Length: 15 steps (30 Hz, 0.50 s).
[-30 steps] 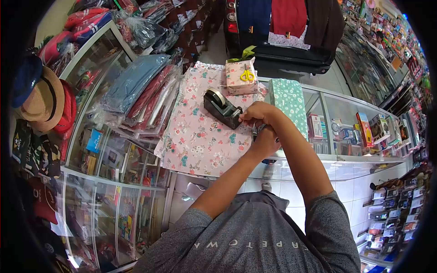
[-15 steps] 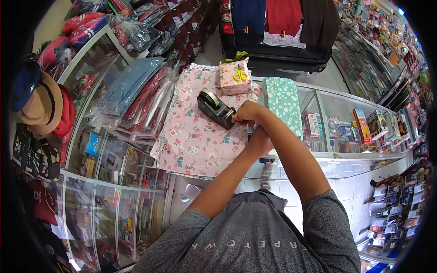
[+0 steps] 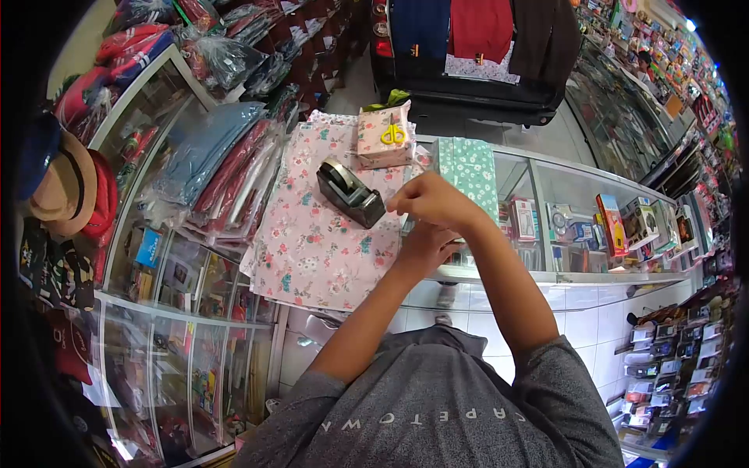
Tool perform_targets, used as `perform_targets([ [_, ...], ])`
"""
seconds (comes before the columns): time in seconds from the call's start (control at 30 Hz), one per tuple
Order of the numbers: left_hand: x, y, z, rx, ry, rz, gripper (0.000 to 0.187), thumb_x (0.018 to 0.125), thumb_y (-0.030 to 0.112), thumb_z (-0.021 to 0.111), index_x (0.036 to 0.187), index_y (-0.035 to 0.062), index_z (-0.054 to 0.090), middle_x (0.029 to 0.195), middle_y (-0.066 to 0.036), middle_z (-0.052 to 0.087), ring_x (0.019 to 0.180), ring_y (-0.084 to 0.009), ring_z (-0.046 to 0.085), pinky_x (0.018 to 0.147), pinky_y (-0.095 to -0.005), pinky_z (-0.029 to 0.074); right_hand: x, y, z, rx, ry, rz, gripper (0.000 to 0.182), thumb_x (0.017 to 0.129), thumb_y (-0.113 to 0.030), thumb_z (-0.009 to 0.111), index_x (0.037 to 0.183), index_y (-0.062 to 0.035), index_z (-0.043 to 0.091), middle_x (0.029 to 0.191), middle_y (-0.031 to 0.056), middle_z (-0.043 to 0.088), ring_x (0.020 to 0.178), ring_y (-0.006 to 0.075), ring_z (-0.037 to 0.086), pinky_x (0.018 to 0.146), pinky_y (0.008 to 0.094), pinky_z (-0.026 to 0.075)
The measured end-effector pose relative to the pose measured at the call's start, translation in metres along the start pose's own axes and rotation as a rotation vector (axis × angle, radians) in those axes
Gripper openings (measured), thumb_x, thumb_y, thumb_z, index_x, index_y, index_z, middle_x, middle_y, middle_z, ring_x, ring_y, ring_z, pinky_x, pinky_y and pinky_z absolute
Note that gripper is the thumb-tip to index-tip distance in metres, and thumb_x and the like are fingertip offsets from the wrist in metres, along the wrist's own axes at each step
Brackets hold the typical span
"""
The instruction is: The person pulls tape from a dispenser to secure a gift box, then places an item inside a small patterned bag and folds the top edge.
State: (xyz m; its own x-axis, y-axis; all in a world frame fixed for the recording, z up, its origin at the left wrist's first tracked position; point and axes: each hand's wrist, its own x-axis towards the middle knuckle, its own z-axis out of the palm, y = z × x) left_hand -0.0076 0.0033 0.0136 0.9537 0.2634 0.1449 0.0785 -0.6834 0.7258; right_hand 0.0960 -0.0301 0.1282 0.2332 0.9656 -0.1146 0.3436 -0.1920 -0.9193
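Note:
My right hand (image 3: 431, 200) is just to the right of a black tape dispenser (image 3: 350, 194), a small gap from its front end. Its fingertips are pinched; whatever sits between them is too small to make out. Below and partly behind my right wrist, my left hand (image 3: 426, 248) has curled fingers, and what they hold is hidden. Floral pink wrapping paper (image 3: 320, 253) lies under the dispenser. Behind it stands a box wrapped in pink floral paper (image 3: 377, 148), with yellow-handled scissors (image 3: 392, 133) on top. A green daisy-patterned package (image 3: 468, 168) lies beyond my right hand.
The glass display counter (image 3: 546, 277) holds several boxed goods on the right. Plastic-wrapped clothes (image 3: 207, 160) are piled at the left, near hats (image 3: 66, 187) at the edge. Past the counter, trousers (image 3: 480, 35) lie across a dark surface.
My right hand has drawn away from the dispenser to the right, leaving a gap. More of my left hand's fingers now show below it. The whole view has shifted slightly.

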Motion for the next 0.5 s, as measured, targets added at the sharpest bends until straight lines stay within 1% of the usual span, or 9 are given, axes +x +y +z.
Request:
perform_targets([
  [0.07,0.000,0.004,0.005,0.176,0.366,0.401,0.030,0.083,0.009,0.077,0.113,0.0119,0.074,0.117,-0.007,0.070,0.117,-0.0343,0.064,0.101,-0.0485,0.050,-0.020,0.018,-0.025,0.070,0.131,-0.071,0.017,0.087,-0.014,0.074,0.091,0.0018,0.080,0.085,0.0072,0.075,0.074,0.0114,0.064,0.065,0.0294,0.051],
  [0.1,0.005,0.006,0.013,0.159,0.418,0.426,0.033,0.078,0.006,0.080,0.110,0.0118,0.074,0.113,-0.006,0.071,0.110,-0.0324,0.067,0.100,-0.0495,0.052,-0.031,0.027,-0.038,0.059,0.233,-0.213,0.017,0.089,-0.013,0.074,0.091,0.0022,0.080,0.091,0.0073,0.075,0.078,0.0110,0.064,0.067,0.0286,0.050],
  [0.13,0.008,0.010,0.019,0.150,0.413,0.423,0.033,0.078,0.006,0.080,0.110,0.0118,0.074,0.113,-0.006,0.071,0.110,-0.0324,0.067,0.100,-0.0495,0.052,-0.045,0.031,-0.049,0.047,0.334,-0.348,0.017,0.091,-0.013,0.073,0.092,0.0026,0.079,0.098,0.0074,0.076,0.083,0.0106,0.065,0.068,0.0278,0.050],
  [0.2,0.014,0.018,0.034,0.171,0.450,0.396,0.034,0.078,0.009,0.081,0.111,0.0123,0.073,0.110,-0.006,0.071,0.111,-0.0271,0.068,0.114,-0.0475,0.047,-0.079,0.032,-0.071,0.173,0.376,-0.212,0.016,0.095,-0.011,0.071,0.092,0.0019,0.079,0.107,0.0079,0.074,0.090,0.0118,0.065,0.074,0.0265,0.050],
  [0.23,0.018,0.026,0.037,0.247,0.471,0.395,0.035,0.075,0.008,0.082,0.109,0.0099,0.074,0.108,-0.007,0.071,0.110,-0.0281,0.067,0.112,-0.0459,0.049,-0.090,0.041,-0.082,0.260,0.365,-0.191,0.012,0.095,-0.008,0.071,0.094,0.0013,0.079,0.109,0.0077,0.074,0.094,0.0133,0.066,0.078,0.0266,0.050],
  [0.33,0.029,0.045,0.039,0.239,0.426,0.379,0.032,0.074,0.008,0.082,0.105,0.0081,0.075,0.107,-0.008,0.071,0.108,-0.0294,0.067,0.107,-0.0458,0.051,-0.119,0.066,-0.095,0.316,0.436,-0.184,0.010,0.095,-0.005,0.072,0.098,0.0014,0.079,0.112,0.0084,0.073,0.096,0.0135,0.065,0.079,0.0263,0.049],
  [0.37,0.032,0.048,0.041,0.268,0.414,0.378,0.029,0.074,0.006,0.081,0.102,0.0061,0.075,0.108,-0.009,0.070,0.107,-0.0300,0.067,0.104,-0.0465,0.052,-0.127,0.077,-0.100,0.305,0.428,-0.173,0.010,0.095,-0.005,0.073,0.101,0.0017,0.078,0.113,0.0098,0.072,0.101,0.0151,0.065,0.081,0.0270,0.051],
  [0.47,0.038,0.057,0.041,0.275,0.401,0.366,0.026,0.075,0.003,0.078,0.100,0.0035,0.074,0.110,-0.011,0.069,0.106,-0.0300,0.067,0.106,-0.0484,0.050,-0.144,0.100,-0.110,0.259,0.466,-0.119,0.011,0.093,-0.007,0.074,0.096,0.0010,0.080,0.118,0.0097,0.074,0.100,0.0143,0.066,0.087,0.0288,0.051],
  [0.5,0.041,0.060,0.038,0.210,0.323,0.360,0.027,0.075,0.000,0.076,0.102,0.0004,0.072,0.114,-0.013,0.067,0.110,-0.0311,0.067,0.105,-0.0472,0.051,-0.148,0.107,-0.113,0.240,0.468,-0.118,0.010,0.093,-0.006,0.073,0.097,0.0002,0.080,0.123,0.0107,0.073,0.105,0.0167,0.067,0.092,0.0314,0.053],
])
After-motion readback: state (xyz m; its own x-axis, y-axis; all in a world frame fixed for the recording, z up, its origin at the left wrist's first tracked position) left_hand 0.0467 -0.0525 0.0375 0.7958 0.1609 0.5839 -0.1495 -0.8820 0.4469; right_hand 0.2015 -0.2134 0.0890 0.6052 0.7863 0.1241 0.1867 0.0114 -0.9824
